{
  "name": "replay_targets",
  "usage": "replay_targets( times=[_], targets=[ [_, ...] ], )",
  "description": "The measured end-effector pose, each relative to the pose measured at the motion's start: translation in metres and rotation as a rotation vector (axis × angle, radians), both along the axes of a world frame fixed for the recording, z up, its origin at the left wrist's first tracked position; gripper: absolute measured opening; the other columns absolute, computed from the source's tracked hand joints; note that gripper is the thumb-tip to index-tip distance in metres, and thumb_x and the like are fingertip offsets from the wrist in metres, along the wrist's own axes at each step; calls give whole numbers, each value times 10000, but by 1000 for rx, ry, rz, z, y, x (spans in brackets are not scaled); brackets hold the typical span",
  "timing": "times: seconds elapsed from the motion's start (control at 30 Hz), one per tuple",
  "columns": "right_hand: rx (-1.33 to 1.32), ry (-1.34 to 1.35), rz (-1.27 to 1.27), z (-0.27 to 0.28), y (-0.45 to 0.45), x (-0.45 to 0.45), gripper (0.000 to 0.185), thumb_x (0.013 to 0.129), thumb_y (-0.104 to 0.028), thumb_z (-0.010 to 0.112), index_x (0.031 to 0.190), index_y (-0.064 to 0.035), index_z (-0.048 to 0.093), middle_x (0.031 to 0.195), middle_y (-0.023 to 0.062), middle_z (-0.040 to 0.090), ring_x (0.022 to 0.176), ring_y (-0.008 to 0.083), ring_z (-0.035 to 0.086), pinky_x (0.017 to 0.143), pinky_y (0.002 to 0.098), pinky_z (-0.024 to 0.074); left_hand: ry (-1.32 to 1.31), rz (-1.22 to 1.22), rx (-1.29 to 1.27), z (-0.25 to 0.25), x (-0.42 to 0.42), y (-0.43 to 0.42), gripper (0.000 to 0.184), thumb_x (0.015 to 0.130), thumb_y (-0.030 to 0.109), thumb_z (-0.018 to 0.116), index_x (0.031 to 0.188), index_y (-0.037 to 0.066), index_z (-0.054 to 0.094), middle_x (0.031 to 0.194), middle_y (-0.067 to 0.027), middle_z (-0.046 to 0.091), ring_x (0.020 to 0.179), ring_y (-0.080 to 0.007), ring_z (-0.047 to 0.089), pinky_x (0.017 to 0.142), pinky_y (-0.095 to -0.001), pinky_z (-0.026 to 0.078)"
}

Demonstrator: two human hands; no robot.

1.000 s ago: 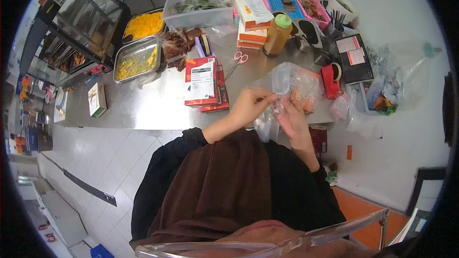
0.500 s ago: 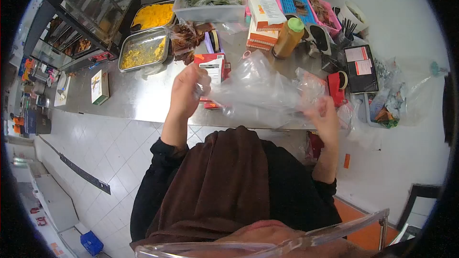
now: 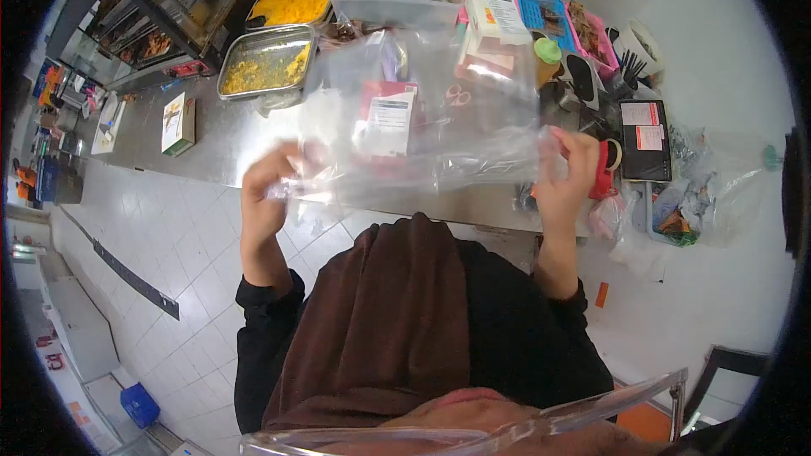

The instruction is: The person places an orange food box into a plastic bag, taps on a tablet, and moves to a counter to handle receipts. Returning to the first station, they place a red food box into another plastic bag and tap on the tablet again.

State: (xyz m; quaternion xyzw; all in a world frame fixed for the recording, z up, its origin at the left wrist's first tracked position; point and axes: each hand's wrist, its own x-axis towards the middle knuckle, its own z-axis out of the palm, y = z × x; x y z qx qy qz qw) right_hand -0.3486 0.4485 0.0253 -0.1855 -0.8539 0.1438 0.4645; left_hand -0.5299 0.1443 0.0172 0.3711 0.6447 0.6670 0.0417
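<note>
A large clear plastic bag [image 3: 431, 139] is stretched between my two hands over the steel counter's front edge. My left hand [image 3: 272, 181] pinches its left end. At the other end, my right hand [image 3: 568, 167] grips the right corner between thumb and fingers. Through the film I see a red and white box [image 3: 389, 122] standing on the counter and a pair of scissors with pink handles [image 3: 458, 95]. Behind the bag's upper right part stands an orange and white box stack [image 3: 497, 21].
Metal trays with yellow food [image 3: 291, 4] [image 3: 266, 67] sit at the back left beside a glass display case [image 3: 190, 0]. A plastic tub of green leaves [image 3: 397, 8] is at the back. On the right are a bottle with a green cap [image 3: 547, 51], a red tape dispenser [image 3: 605, 173] and a black tablet-like device [image 3: 644, 148].
My hands have moved apart, the left one outward and lower. The bunched bag is now spread wide and flatter, covering the box and scissors. The view has shifted slightly.
</note>
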Motion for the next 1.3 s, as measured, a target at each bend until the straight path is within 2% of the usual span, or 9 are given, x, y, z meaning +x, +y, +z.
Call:
replay_targets(
  times=[0.1, 0.3, 0.47, 0.57, 0.7, 0.83, 0.9, 1.03, 1.3],
  targets=[
    [-267, -21, 176, -32, 11, -21, 202, 727, -37, 600, 927, -43, 577, 897, 84, 551, 705, 173, 526, 638, 271, 427, -656, -895, 378, -42, -3, -24, 80, 672, 85, 551, 660, 10, 527, 773, -96, 538, 685, -172, 513, 620, -273, 425],
    [-1607, 215, 730, -38, -20, -29, 321, 776, -218, 608, 1012, -17, 524, 912, 30, 544, 779, 121, 535, 675, 235, 440, -264, -372, -544, -29, -4, -39, 247, 697, 66, 562, 925, -13, 503, 741, -54, 494, 702, -143, 471, 630, -241, 388],
    [-1188, -741, 1308, -52, -19, -37, 456, 757, -312, 624, 1066, -2, 495, 940, 25, 558, 775, 108, 533, 704, 244, 421, -832, -342, 623, -85, -10, -88, 304, 707, 88, 584, 993, 13, 510, 764, -55, 507, 710, -133, 482, 646, -246, 395],
    [-966, -900, 1136, -42, -41, -54, 455, 756, -291, 634, 1073, 2, 492, 956, 29, 553, 806, 115, 525, 722, 247, 413, -856, -187, 684, -98, -15, -113, 305, 708, 104, 611, 988, 18, 525, 785, -56, 529, 697, -135, 507, 636, -241, 407],
    [-1322, -331, 1090, -58, -63, -81, 413, 799, -252, 597, 1118, -18, 477, 1046, 42, 527, 886, 118, 497, 729, 247, 414, -445, -349, -493, -79, -56, -147, 351, 678, 179, 692, 945, -6, 560, 805, -73, 579, 754, -163, 545, 678, -283, 435],
    [-1573, -453, 851, -49, -109, -138, 505, 801, -305, 594, 1193, -30, 434, 1103, 79, 518, 935, 172, 534, 770, 307, 458, -615, -236, 282, -114, -57, -159, 246, 745, 165, 637, 920, 14, 553, 735, -17, 535, 682, -103, 498, 596, -243, 420],
    [-1344, -557, 751, -59, -129, -183, 461, 837, -294, 542, 1167, 0, 411, 1097, 108, 502, 931, 163, 498, 774, 299, 419, -793, -9, 427, -138, -66, -164, 228, 777, 162, 596, 951, 31, 530, 741, -2, 520, 636, -89, 478, 561, -220, 407],
    [200, -318, 267, -82, -178, -239, 428, 780, -261, 557, 1132, -31, 476, 1068, 169, 494, 990, 292, 480, 825, 389, 394, -977, 161, 380, -198, -86, -160, 213, 835, 230, 542, 989, 93, 489, 772, 32, 488, 613, -56, 448, 498, -172, 361],
    [223, -1113, 679, -187, -240, -250, 226, 745, -158, 518, 943, -73, 586, 1013, 149, 509, 976, 301, 484, 794, 428, 401, -852, 593, 19, -213, -85, -130, 378, 810, 178, 560, 1131, 40, 416, 968, -81, 490, 894, -204, 478, 753, -327, 402]
  ],
)
